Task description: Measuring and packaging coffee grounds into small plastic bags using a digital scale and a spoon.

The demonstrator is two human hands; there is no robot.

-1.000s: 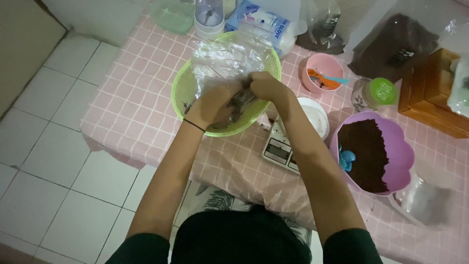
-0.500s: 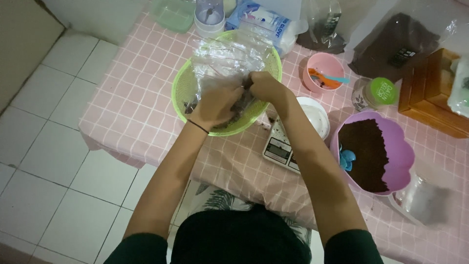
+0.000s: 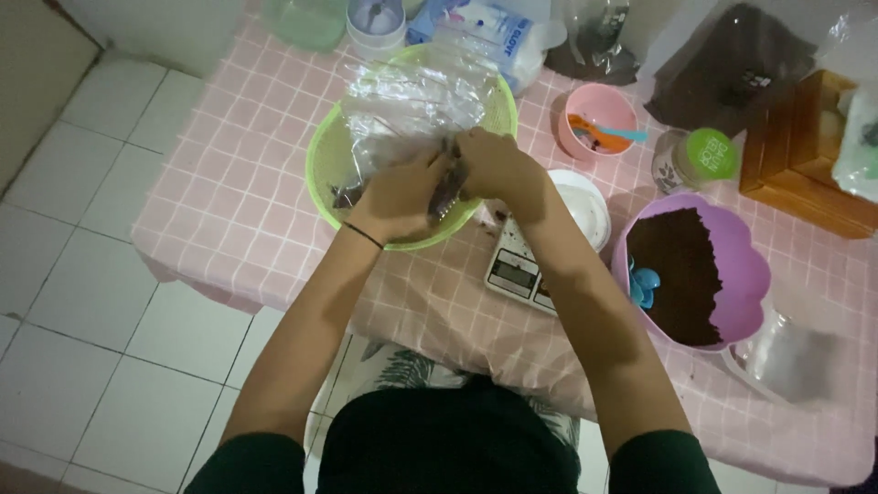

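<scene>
1. The left hand (image 3: pixel 395 194) and the right hand (image 3: pixel 494 165) meet over the green bowl (image 3: pixel 322 169), both closed in a grip on the neck of a clear plastic bag (image 3: pixel 412 96); a dark clump shows between the fingers where the film is gathered.
2. The bag's loose upper part billows back across the far half of the bowl, crinkled and mostly see-through. A little dark soil-like material lies on the bowl's floor beside the left wrist.
3. Judging from this, the bag seems filled and is being pinched shut; whether it is tied yet cannot be told, since the hands hide the neck.
4. Just right of the bowl, a small digital scale (image 3: pixel 514 271) sits on the pink checked worktop (image 3: pixel 229 210), with a white round lid (image 3: pixel 585 206) touching its far edge.
5. Further right stands a purple flower-shaped bowl (image 3: pixel 745 265) still holding a good heap of dark soil, a blue scoop (image 3: pixel 644 285) at its near rim, so much material appears unpacked.
6. Beyond it are a pink cup (image 3: pixel 585 114) with utensils, a green-lidded jar (image 3: pixel 709 157) and a wooden box (image 3: pixel 805 174).
</scene>
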